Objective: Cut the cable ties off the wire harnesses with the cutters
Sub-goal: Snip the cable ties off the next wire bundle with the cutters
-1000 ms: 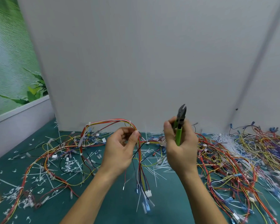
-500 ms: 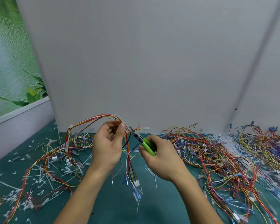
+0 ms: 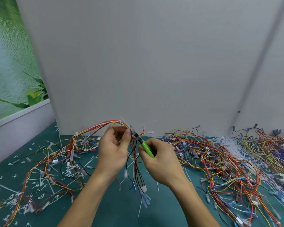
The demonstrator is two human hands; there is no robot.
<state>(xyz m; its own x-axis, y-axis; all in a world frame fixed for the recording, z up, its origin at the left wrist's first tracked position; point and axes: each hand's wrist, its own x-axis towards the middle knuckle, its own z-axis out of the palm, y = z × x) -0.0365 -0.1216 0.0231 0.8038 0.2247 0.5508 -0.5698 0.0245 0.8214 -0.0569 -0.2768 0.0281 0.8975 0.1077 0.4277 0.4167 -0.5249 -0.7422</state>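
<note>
My left hand (image 3: 114, 149) pinches a wire harness (image 3: 105, 124) of red, yellow and white wires, held up above the green table (image 3: 118, 208). The bundle arcs left and down, and its loose ends with white and blue connectors hang below my hands. A white cable tie (image 3: 123, 120) sticks up from the bundle just above my fingertips. My right hand (image 3: 161, 158) grips the green-handled cutters (image 3: 145, 145). Their dark jaws point up and left and touch the bundle right beside my left thumb.
A large tangle of harnesses (image 3: 228, 161) covers the table on the right. Cut white tie scraps (image 3: 39, 182) lie scattered on the left half. A grey partition (image 3: 154, 63) stands close behind, and a white ledge (image 3: 20, 125) runs along the left.
My right hand swung the cutters down from upright and brought the jaws left to the bundle at my left fingertips. My left hand raised the harness slightly.
</note>
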